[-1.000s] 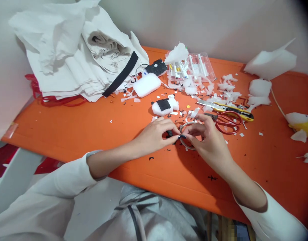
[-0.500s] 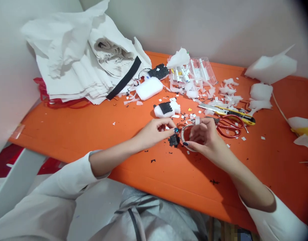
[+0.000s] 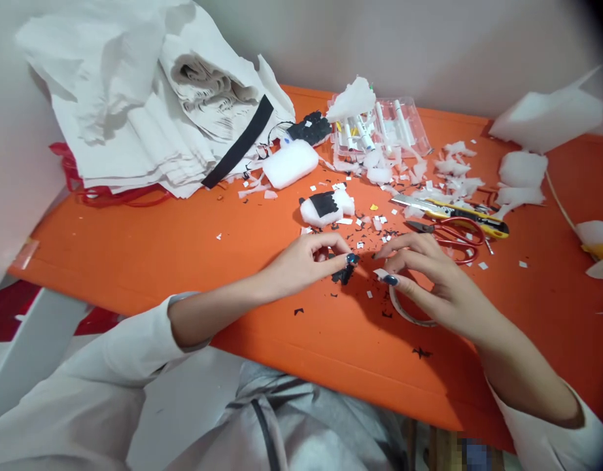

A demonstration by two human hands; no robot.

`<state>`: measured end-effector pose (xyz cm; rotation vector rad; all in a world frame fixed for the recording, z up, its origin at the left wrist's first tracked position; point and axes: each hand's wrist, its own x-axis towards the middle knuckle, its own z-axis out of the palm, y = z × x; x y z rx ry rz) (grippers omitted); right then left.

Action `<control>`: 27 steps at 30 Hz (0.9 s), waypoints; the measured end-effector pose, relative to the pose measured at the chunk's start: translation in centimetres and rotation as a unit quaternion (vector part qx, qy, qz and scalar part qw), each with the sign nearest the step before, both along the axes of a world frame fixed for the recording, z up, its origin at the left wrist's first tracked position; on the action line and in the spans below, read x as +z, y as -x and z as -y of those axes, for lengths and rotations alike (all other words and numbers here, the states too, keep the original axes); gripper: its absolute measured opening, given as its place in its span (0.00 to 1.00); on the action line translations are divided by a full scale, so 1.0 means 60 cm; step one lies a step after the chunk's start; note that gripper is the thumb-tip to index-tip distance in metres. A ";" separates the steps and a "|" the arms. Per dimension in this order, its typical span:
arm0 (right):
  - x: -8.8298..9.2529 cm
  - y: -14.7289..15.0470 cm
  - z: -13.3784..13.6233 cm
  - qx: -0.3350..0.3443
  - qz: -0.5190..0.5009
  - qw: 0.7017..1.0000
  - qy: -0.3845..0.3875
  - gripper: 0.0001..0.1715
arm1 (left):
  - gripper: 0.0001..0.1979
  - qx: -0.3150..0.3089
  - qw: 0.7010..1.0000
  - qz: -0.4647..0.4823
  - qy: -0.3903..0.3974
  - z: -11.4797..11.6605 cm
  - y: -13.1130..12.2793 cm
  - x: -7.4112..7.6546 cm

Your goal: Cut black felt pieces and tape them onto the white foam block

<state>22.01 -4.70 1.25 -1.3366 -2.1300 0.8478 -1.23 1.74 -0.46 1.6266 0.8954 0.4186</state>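
My left hand is closed in a pinch, thumb and forefinger together. Whatever its tips hold is too small to make out. A bunch of black paper bits lies just under those fingertips. Facing it, my right hand has a small white piece of tape at its thumb and finger tips. The tape roll lies on the table partly under my right palm. Beyond my hands sits a white foam shape with a black strip across it.
Red-handled scissors and a yellow utility knife lie beyond my right hand. A clear box of markers stands behind foam scraps. White sheets are piled at left on the orange table.
My right hand has let go of the tape roll, which now lies on the table, and has moved slightly right. My left hand stays nearly in place. The view has shifted a little.
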 end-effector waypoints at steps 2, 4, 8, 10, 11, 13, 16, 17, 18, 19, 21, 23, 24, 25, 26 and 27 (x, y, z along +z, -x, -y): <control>-0.010 0.013 -0.003 0.014 -0.035 0.999 0.028 0.07 | 0.07 -0.004 1.000 0.000 0.003 0.003 -0.002 -0.001; -0.018 0.021 -0.005 0.013 -0.056 0.997 0.059 0.08 | 0.07 -0.002 1.000 -0.003 0.008 0.005 -0.004 -0.002; -0.023 0.030 -0.006 0.003 -0.059 0.996 0.073 0.10 | 0.06 0.000 0.999 0.014 0.031 0.010 -0.006 -0.006; -0.022 0.034 -0.006 -0.004 -0.070 0.994 0.081 0.11 | 0.06 0.001 0.999 0.026 0.035 0.011 -0.007 -0.008; -0.021 0.036 -0.006 -0.009 -0.078 0.993 0.085 0.11 | 0.06 0.001 0.999 0.031 0.035 0.012 -0.006 -0.009; -0.020 0.039 -0.005 -0.015 -0.093 0.991 0.092 0.12 | 0.06 0.003 0.999 0.039 0.034 0.013 -0.006 -0.010; -0.022 0.042 -0.005 -0.024 -0.112 0.989 0.093 0.12 | 0.07 0.002 0.998 0.049 0.043 0.014 -0.006 -0.010; -0.023 0.042 -0.005 -0.028 -0.117 0.988 0.091 0.12 | 0.07 0.002 0.998 0.050 0.047 0.014 -0.006 -0.010; -0.024 0.042 -0.005 -0.031 -0.122 0.988 0.090 0.12 | 0.07 0.002 0.997 0.050 0.050 0.014 -0.006 -0.010; -0.025 0.043 -0.005 -0.034 -0.125 0.988 0.088 0.13 | 0.07 0.002 0.997 0.050 0.052 0.013 -0.006 -0.010; -0.026 0.043 -0.006 -0.037 -0.128 0.987 0.088 0.13 | 0.07 0.002 0.997 0.051 0.054 0.013 -0.006 -0.011; -0.027 0.044 -0.007 -0.042 -0.128 0.987 0.089 0.13 | 0.07 0.002 0.997 0.054 0.060 0.014 -0.005 -0.014; -0.027 0.045 -0.007 -0.044 -0.128 0.987 0.089 0.13 | 0.08 0.002 0.996 0.057 0.064 0.014 -0.005 -0.015; -0.027 0.046 -0.008 -0.044 -0.128 0.987 0.089 0.13 | 0.08 0.001 0.996 0.059 0.068 0.014 -0.005 -0.016; -0.028 0.046 -0.008 -0.044 -0.127 0.987 0.089 0.13 | 0.08 0.000 0.996 0.061 0.072 0.014 -0.005 -0.017; -0.028 0.047 -0.008 -0.044 -0.126 0.987 0.089 0.13 | 0.08 -0.001 0.995 0.062 0.075 0.014 -0.005 -0.018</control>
